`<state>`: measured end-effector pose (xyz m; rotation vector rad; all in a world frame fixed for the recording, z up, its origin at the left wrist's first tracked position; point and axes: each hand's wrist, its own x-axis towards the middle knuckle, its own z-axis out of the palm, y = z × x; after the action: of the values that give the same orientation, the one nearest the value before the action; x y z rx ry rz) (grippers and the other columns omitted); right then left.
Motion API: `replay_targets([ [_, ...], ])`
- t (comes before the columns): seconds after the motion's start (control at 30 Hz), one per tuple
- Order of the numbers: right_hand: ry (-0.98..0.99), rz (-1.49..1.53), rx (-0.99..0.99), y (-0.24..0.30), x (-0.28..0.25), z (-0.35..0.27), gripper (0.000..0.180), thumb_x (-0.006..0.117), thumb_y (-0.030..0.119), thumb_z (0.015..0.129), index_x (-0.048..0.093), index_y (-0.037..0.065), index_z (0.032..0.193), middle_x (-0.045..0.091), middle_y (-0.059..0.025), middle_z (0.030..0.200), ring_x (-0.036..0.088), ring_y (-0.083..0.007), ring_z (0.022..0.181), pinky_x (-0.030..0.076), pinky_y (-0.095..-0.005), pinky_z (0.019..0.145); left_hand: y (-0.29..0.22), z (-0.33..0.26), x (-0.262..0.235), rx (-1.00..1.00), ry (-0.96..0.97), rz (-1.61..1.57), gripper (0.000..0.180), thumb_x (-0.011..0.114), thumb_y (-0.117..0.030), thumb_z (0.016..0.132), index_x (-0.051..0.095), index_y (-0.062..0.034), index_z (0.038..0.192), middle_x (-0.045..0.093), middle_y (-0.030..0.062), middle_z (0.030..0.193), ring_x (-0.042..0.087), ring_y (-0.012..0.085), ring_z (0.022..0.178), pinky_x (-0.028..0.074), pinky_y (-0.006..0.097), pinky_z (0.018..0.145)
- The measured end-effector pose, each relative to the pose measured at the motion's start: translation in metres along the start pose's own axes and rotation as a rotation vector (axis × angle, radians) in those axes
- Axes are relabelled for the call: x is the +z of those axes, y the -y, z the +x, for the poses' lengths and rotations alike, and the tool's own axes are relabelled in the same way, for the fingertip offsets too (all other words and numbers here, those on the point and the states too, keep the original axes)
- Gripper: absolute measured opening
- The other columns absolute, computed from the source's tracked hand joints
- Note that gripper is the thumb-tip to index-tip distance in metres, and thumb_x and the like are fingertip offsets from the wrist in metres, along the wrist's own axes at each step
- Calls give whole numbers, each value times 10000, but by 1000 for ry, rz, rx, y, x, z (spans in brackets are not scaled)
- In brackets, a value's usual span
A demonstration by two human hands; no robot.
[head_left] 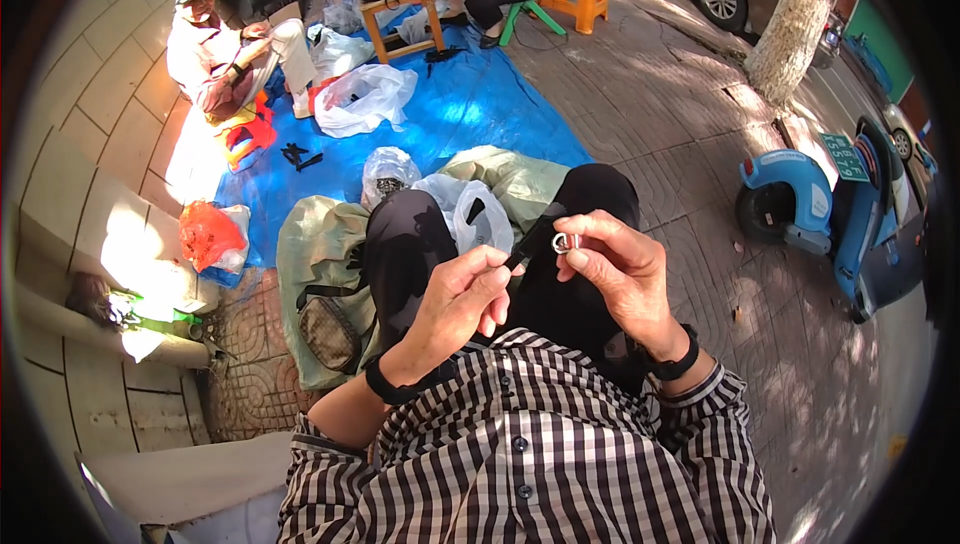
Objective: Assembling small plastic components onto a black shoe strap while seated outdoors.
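Note:
Above my lap, my left hand [462, 296] pinches the lower end of a black strap [535, 236] between thumb and fingers. The strap slants up and away to the right, close to my right hand. My right hand [622, 272] is closed at the fingertips on a small shiny silver ring-like piece [561, 243]. This metal piece sits right beside the strap; whether the two are joined I cannot tell. Just beyond my hands, between my knees, lies a white plastic bag [470, 206] with something dark in it.
A blue tarp [470, 94] spreads ahead, with black strips [298, 157] and plastic bags [365, 102] on it. A brown pouch [330, 332] lies by my left knee. A seated person [225, 59] is at the far left. A blue scooter [800, 194] stands right.

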<state>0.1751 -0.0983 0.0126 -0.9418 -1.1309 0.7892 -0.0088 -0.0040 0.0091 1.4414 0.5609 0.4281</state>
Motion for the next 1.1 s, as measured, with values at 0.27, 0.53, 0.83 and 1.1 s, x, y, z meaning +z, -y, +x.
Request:
replay_targets([
  [0.27,30,203,163,-15,-13,2,239,574,72,889,594,-6,1114,607,-39,809,578,-94,696,492,-228,668,4,-2,-4,59,164,-109,216,453,-146,962,570,34,983,583,48,745,552,84,662,462,211,632],
  [0.53,141,442,301,-14,-17,2,287,574,166,901,581,-24,1116,611,-54,768,600,-109,689,520,-248,662,1,-6,-3,-11,204,-197,215,453,-152,959,564,32,977,570,44,723,545,90,634,450,214,604],
  [0.83,190,484,292,-14,-13,-1,298,570,186,904,580,-38,1100,615,-65,760,604,-120,665,526,-256,642,0,-7,-4,-106,269,-302,215,452,-159,956,569,21,977,554,30,685,512,87,571,423,199,548],
  [1.1,158,582,277,-17,-8,-6,293,559,182,911,572,-39,1104,618,-74,759,609,-140,659,522,-264,639,2,-9,-1,-158,355,-523,227,453,-189,954,572,1,994,552,37,663,499,92,532,396,192,499],
])
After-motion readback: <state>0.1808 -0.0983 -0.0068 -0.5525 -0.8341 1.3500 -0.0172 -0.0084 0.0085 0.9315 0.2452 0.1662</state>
